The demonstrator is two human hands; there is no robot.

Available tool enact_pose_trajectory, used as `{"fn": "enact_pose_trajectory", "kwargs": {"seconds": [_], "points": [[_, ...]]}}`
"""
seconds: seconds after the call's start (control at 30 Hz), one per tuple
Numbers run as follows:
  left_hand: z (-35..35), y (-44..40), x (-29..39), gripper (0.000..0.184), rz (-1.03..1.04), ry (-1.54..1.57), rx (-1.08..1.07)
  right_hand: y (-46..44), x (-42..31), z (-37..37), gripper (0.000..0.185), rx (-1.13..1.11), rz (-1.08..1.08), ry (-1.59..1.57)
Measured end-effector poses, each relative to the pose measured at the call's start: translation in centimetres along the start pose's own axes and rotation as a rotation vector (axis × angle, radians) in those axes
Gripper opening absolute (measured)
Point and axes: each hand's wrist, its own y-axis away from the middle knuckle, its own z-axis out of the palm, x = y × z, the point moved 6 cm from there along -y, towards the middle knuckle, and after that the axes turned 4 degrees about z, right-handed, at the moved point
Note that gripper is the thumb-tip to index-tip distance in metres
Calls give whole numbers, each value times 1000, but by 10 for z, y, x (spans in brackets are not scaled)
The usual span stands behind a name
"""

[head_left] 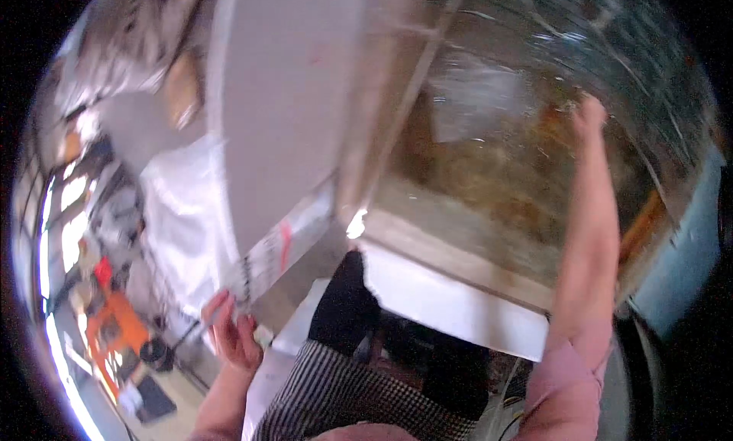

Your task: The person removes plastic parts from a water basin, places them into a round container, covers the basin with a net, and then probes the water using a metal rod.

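My right arm stretches far across a brownish worktop (pixel 458 185). At its end my right hand (pixel 589 119) looks closed on the edge of a shiny clear plastic film (pixel 641 67), though blur softens the fingers. A pale translucent patch (pixel 477 97) shows on the worktop left of that hand. On the left, my left hand (pixel 233 336) hangs low with its fingers apart, just below a printed white strip (pixel 267 261). Whether it touches the strip I cannot tell.
A large pale grey panel (pixel 286 90) stands left of the worktop, with white sheeting (pixel 187 204) beside it. An orange machine or stand (pixel 118 326) is at the lower left. A white front board (pixel 458 296) runs along the near edge, and a bluish surface (pixel 679 250) lies right.
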Motion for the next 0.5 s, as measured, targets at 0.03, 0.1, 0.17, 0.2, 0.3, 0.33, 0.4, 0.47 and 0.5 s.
{"fn": "enact_pose_trajectory", "kwargs": {"seconds": [0.03,0.1,0.17,0.2,0.3,0.33,0.4,0.47,0.5], "points": [[-11,5,-19,27,-114,77,95,0,10,11,27,23,108,-151],[-34,-5,-42,26,-336,252,277,29,10,12,34,101,602,-710],[-54,-21,-64,25,-540,335,340,63,-12,12,41,24,757,-857],[-61,-26,-78,25,-620,330,326,86,-29,14,43,-134,785,-918],[-37,-25,-128,38,-869,473,122,148,-82,-14,20,-234,842,-1224],[-26,-29,-139,41,-944,501,34,169,-76,-1,22,-295,798,-1269],[-22,-29,-149,46,-1095,539,-80,201,-104,-28,35,-295,904,-1243],[-64,-79,-60,45,-271,-93,169,225,-111,-40,36,-295,1072,-1493],[-57,-74,-27,44,-210,2,206,236,-114,-36,34,-355,1010,-1472]]}}
